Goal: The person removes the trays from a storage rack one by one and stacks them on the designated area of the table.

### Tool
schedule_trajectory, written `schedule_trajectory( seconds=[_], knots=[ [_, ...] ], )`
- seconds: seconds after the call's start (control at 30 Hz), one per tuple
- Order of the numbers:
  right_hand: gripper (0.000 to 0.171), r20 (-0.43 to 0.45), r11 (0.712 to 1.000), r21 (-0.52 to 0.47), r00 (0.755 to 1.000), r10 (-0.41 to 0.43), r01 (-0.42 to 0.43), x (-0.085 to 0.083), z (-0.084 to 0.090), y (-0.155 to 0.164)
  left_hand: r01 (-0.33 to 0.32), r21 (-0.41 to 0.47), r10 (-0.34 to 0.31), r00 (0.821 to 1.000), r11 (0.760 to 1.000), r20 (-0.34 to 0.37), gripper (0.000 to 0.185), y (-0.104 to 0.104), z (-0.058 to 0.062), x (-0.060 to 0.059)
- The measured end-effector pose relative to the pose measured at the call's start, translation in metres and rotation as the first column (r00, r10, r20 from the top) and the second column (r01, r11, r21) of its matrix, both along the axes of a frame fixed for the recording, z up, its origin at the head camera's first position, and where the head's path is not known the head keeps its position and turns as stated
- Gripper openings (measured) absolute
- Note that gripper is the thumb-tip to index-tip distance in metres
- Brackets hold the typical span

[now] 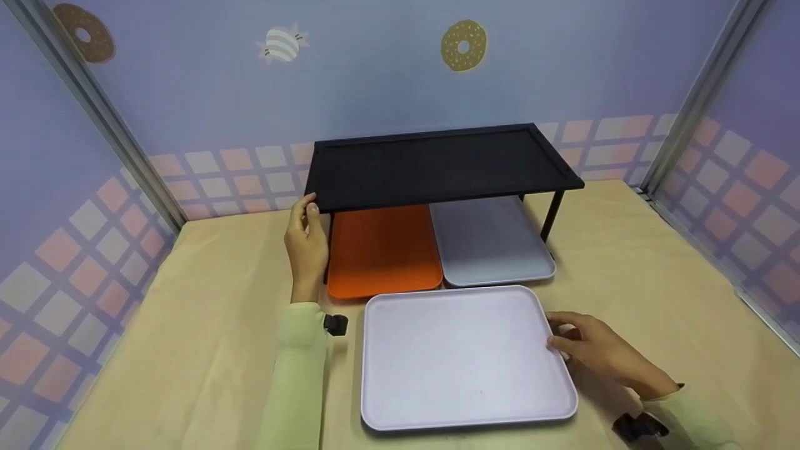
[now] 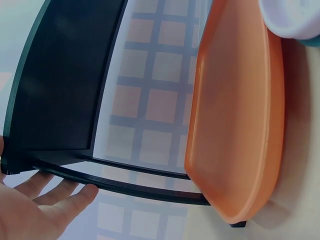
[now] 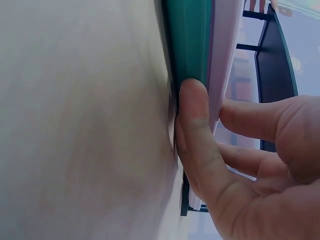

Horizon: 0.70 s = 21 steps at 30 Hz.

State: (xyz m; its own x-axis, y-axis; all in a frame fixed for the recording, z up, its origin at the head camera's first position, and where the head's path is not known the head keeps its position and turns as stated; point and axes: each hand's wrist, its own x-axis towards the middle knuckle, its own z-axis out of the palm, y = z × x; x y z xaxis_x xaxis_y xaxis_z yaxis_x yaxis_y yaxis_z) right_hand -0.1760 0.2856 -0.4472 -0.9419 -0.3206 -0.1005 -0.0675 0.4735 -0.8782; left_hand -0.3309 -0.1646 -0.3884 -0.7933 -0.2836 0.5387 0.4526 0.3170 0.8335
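Note:
A black shelf rack (image 1: 431,165) stands at the back on thin legs. My left hand (image 1: 306,244) holds its front left corner, thumb at the top edge; in the left wrist view the other fingers reach behind the leg. In front of the rack lies a lilac tray (image 1: 462,356), with a green tray (image 3: 189,45) beneath it in the right wrist view. My right hand (image 1: 603,350) grips the right edge of this stack, thumb at the lilac rim and a fingertip against the green side.
Under the rack, an orange tray (image 1: 384,250) and a pale grey-blue tray (image 1: 490,240) lie side by side. Their front ends stick out near the lilac tray. A cream cloth (image 1: 206,350) covers the table, with patterned walls (image 1: 387,75) on three sides.

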Motion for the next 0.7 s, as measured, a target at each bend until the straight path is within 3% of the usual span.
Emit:
schedule_trajectory(
  seconds=[0.37, 0.53, 0.7],
  knots=[
    [0.066, 0.101, 0.999, -0.020, 0.995, -0.026, 0.029, -0.008, 0.005, 0.005, 0.005, 0.002, -0.005, 1.000, 1.000, 0.009, 0.036, 0.002, -0.003, 0.001],
    [0.064, 0.159, 0.987, -0.126, 0.984, -0.074, 0.095, -0.028, 0.008, 0.006, 0.003, 0.004, -0.003, 1.000, 1.000, 0.013, 0.037, 0.003, -0.002, 0.001],
    [0.058, 0.212, 0.948, -0.268, 0.970, -0.117, 0.173, -0.058, 0.006, 0.001, -0.007, 0.005, 0.007, 1.000, 1.000, 0.015, 0.037, 0.001, 0.000, 0.001]
  ],
)
